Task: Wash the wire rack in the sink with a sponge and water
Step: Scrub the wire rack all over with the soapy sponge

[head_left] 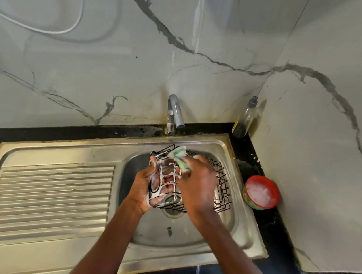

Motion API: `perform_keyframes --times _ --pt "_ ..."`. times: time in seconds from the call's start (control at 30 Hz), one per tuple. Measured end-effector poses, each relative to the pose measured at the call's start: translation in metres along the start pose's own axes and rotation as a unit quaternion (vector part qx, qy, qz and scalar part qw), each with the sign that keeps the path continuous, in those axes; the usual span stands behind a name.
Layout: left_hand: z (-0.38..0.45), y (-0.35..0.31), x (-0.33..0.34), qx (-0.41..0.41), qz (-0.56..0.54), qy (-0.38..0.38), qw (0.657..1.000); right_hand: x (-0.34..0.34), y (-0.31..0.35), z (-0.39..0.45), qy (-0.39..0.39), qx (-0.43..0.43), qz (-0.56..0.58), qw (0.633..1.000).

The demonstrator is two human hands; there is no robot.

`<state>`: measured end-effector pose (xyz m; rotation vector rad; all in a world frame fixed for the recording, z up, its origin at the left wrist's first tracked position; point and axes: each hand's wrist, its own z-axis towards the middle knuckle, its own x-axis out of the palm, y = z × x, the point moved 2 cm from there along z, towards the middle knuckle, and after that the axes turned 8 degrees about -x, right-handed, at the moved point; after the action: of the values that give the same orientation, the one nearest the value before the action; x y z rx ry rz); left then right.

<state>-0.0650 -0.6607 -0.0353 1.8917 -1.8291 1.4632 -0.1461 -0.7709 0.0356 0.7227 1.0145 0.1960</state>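
Left hand (pixel 144 185): curled round the left end of the rack (pixel 194 181), fingers seen through the wires, suds on them.
Right hand (pixel 198 184): sponge (pixel 180 159) gripped and pressed on the rack's top edge.
Rack: black wire, held tilted over the sink (pixel 183 238) basin, above the drain (pixel 172 208); left part foamed.
Tap (pixel 174 114): behind the basin; no stream seen.
Bowl (pixel 262 192): red, suds inside, on the counter right of the sink.
Bottle (pixel 245 118): in the back corner.
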Motion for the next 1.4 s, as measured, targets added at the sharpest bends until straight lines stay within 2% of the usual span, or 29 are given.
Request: perform_keyframes --times 0.1,0.2,0.27,0.33,0.4,0.47,0.6,0.67,0.77,0.83,0.93,1.03,1.1,1.2,1.27,1.33,1.4 --pt "-0.006 -0.001 -0.002 0.016 -0.021 -0.019 0.999 -0.001 -0.007 0.000 0.042 -0.047 -0.007 0.998" --pt "-0.007 -0.009 -0.011 0.044 -0.025 -0.021 0.998 -0.012 -0.047 0.007 0.026 0.058 -0.045 0.997" --pt "-0.005 -0.010 -0.011 0.032 -0.001 -0.010 0.999 -0.012 -0.044 0.010 0.003 0.097 -0.032 0.995" --pt "-0.004 -0.009 -0.006 0.006 0.013 -0.013 1.000 -0.003 -0.014 0.008 0.000 0.043 -0.013 0.999" --pt "-0.006 -0.007 0.001 0.015 0.036 -0.013 0.999 0.001 0.008 0.001 0.006 -0.031 -0.002 0.999" --pt "-0.008 -0.006 0.000 0.035 0.020 -0.017 0.999 -0.001 0.000 0.002 0.023 -0.053 -0.002 0.998" --pt "-0.008 -0.010 -0.006 0.026 0.027 -0.006 0.999 -0.011 -0.037 0.007 -0.010 0.066 -0.021 0.998" --pt "-0.005 -0.010 -0.004 0.003 0.063 -0.002 0.998 -0.007 -0.018 0.004 -0.007 0.041 -0.007 0.999" --pt "-0.006 -0.006 0.002 -0.009 0.086 -0.012 0.996 -0.005 0.016 0.001 -0.002 -0.052 0.011 0.999" --pt "-0.007 -0.005 0.001 -0.001 0.092 -0.001 0.996 -0.004 0.009 0.005 -0.008 -0.078 0.003 0.997" --pt "-0.007 -0.006 -0.005 0.001 0.088 0.047 0.995 -0.010 -0.038 0.009 -0.034 0.026 -0.005 0.999" --pt "-0.005 -0.008 -0.011 -0.002 0.103 0.054 0.993 -0.016 -0.064 0.010 -0.053 0.118 -0.032 0.991" --pt "-0.004 -0.007 -0.007 -0.007 0.110 0.035 0.993 -0.014 -0.048 0.013 -0.074 0.118 -0.016 0.990" --pt "-0.005 -0.002 0.001 -0.026 0.139 0.025 0.990 -0.009 -0.009 0.014 -0.045 0.036 -0.004 0.998" --pt "-0.005 -0.005 -0.003 -0.013 0.120 0.018 0.992 -0.008 -0.012 0.014 -0.030 0.004 0.004 1.000" --pt "-0.006 -0.008 -0.006 -0.013 0.129 0.024 0.991 -0.013 -0.036 0.015 -0.047 0.024 -0.012 0.999" --pt "-0.009 -0.008 -0.006 -0.009 0.135 0.020 0.991 -0.018 -0.057 0.014 -0.071 0.101 -0.015 0.992"
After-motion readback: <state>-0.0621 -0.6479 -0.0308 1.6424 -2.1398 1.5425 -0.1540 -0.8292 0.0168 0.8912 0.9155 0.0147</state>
